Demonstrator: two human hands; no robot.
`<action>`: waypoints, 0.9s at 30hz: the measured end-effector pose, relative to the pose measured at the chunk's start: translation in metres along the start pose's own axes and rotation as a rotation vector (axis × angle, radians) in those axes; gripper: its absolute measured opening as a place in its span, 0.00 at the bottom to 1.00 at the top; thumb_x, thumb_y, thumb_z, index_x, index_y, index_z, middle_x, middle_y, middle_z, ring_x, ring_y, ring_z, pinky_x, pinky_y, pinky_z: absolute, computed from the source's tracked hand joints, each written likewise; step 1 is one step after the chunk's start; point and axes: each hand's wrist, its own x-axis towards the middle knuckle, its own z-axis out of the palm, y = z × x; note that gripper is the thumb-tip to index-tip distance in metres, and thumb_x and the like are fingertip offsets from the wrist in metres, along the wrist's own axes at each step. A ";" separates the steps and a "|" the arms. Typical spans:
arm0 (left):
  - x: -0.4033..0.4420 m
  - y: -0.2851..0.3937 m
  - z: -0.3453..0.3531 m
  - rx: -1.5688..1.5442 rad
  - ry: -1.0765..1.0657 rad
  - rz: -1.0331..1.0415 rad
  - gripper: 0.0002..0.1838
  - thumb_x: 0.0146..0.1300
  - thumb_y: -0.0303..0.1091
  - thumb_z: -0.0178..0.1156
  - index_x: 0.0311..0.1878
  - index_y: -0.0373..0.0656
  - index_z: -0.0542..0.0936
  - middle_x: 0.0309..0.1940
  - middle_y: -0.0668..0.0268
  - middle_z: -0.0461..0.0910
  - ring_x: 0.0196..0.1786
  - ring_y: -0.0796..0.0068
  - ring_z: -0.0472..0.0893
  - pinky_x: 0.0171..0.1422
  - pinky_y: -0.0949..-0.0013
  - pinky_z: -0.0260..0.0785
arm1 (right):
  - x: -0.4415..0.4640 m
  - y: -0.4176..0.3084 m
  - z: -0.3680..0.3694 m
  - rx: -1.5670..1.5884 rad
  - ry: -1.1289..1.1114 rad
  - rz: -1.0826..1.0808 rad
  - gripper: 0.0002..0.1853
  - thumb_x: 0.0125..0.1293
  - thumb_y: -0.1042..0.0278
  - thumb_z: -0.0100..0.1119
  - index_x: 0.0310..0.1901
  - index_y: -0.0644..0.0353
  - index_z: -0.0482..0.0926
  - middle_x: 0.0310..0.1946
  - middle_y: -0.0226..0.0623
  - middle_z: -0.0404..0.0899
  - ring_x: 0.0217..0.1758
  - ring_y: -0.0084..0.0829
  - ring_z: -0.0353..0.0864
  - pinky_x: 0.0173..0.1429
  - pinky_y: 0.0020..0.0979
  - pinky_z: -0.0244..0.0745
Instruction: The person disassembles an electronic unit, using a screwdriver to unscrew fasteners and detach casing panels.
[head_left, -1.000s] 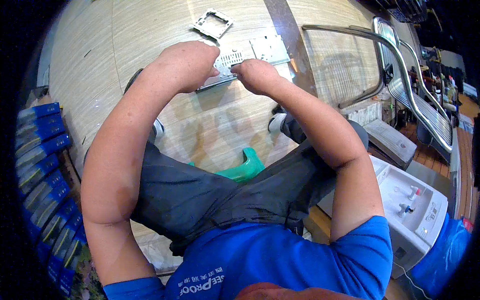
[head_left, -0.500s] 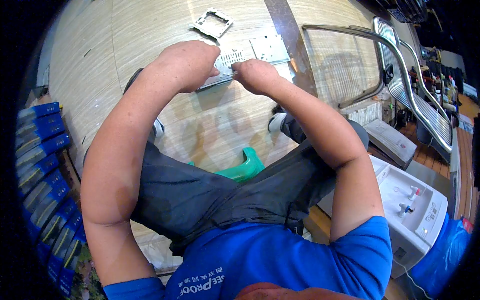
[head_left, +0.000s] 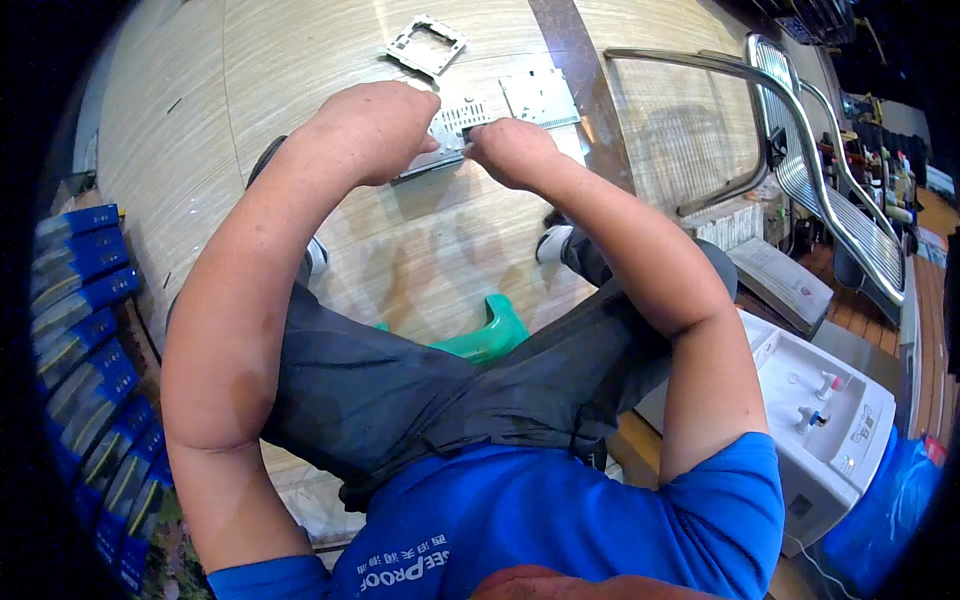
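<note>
A silvery metal unit with rows of slots lies on the tiled floor between my hands. My left hand is curled on its left side, fingers closed on the unit's edge. My right hand is closed at the unit's right front, its fingertips pinched around something small and dark that I cannot make out. Just beyond, a flat metal plate touches or overlaps the unit's right side. Farther off lies a pale square frame with an open centre.
A green plastic stool is between my legs. To the right are a chrome-framed chair, a cardboard box and a white water dispenser. Blue packages line the left side.
My right fingertips have shifted slightly at the unit's front edge. My left hand, the unit and the other parts stay in place.
</note>
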 end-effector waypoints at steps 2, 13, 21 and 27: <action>0.000 0.000 0.000 -0.003 0.003 0.000 0.16 0.70 0.42 0.62 0.51 0.40 0.81 0.46 0.52 0.86 0.52 0.54 0.85 0.56 0.53 0.78 | -0.002 0.001 0.003 0.034 0.067 -0.026 0.10 0.66 0.71 0.55 0.45 0.56 0.84 0.41 0.47 0.87 0.47 0.47 0.88 0.50 0.46 0.83; -0.001 0.002 -0.003 0.014 -0.012 0.002 0.16 0.70 0.43 0.62 0.51 0.40 0.82 0.46 0.52 0.86 0.53 0.54 0.85 0.57 0.53 0.78 | 0.005 0.006 0.008 -0.010 0.048 -0.058 0.10 0.67 0.70 0.55 0.45 0.58 0.84 0.41 0.46 0.87 0.47 0.47 0.87 0.50 0.46 0.83; 0.000 0.001 0.000 0.018 -0.009 0.004 0.16 0.70 0.43 0.62 0.52 0.41 0.82 0.47 0.52 0.86 0.53 0.54 0.85 0.57 0.53 0.78 | 0.000 0.002 0.003 0.022 0.044 -0.035 0.14 0.73 0.57 0.53 0.48 0.54 0.84 0.40 0.47 0.86 0.47 0.48 0.86 0.52 0.47 0.81; -0.001 0.001 0.000 0.017 0.002 0.009 0.17 0.70 0.44 0.62 0.51 0.40 0.81 0.46 0.53 0.86 0.53 0.54 0.85 0.56 0.53 0.78 | 0.002 0.004 0.008 0.013 0.088 -0.095 0.13 0.65 0.73 0.55 0.48 0.54 0.85 0.42 0.44 0.87 0.47 0.46 0.87 0.51 0.46 0.83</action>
